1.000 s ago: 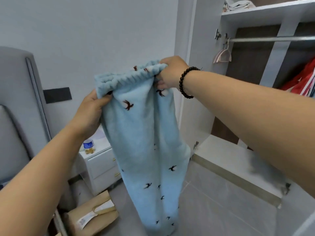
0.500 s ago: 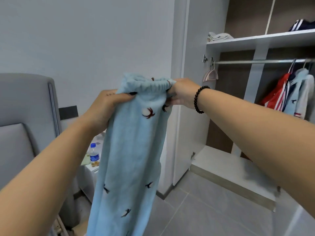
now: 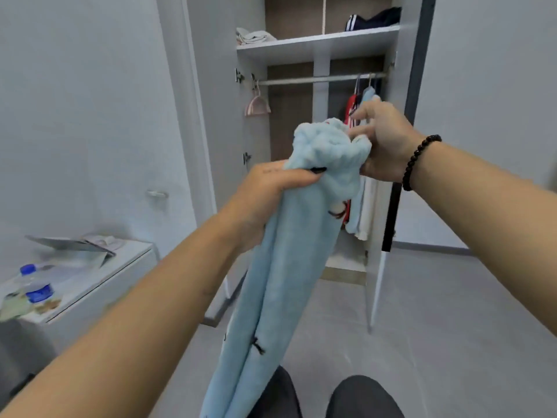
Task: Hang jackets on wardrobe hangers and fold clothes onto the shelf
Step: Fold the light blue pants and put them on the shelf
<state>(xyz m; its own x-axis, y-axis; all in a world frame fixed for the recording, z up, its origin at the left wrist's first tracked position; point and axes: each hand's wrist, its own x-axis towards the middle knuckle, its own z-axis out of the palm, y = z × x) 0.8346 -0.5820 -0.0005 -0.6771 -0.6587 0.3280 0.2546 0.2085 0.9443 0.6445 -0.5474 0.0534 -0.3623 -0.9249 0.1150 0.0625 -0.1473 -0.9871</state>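
Note:
A light blue fleece garment with small dark bird prints [image 3: 277, 267] hangs down in front of me. My left hand [image 3: 265, 194] grips it just below its bunched top. My right hand [image 3: 382, 140], with a black bead bracelet on the wrist, pinches the bunched waistband at the top right with some fingers spread. Behind them stands the open wardrobe with a white shelf [image 3: 316, 45] and a metal rail [image 3: 316, 79]. An empty pink hanger [image 3: 256, 104] hangs at the rail's left end. Jackets [image 3: 361, 206] hang at the right end, partly hidden by my right hand.
Folded pale clothes [image 3: 251, 36] and a dark striped garment [image 3: 373, 18] lie on the shelf. A white bedside table [image 3: 99, 276] at the left carries a water bottle [image 3: 36, 285] and papers. The wardrobe door [image 3: 376, 282] stands open at the right. My dark-trousered knees [image 3: 361, 396] show at the bottom.
The view has swung right toward the wardrobe. My hands came closer together, bunching the garment's top, and my left hand now sits lower than my right hand.

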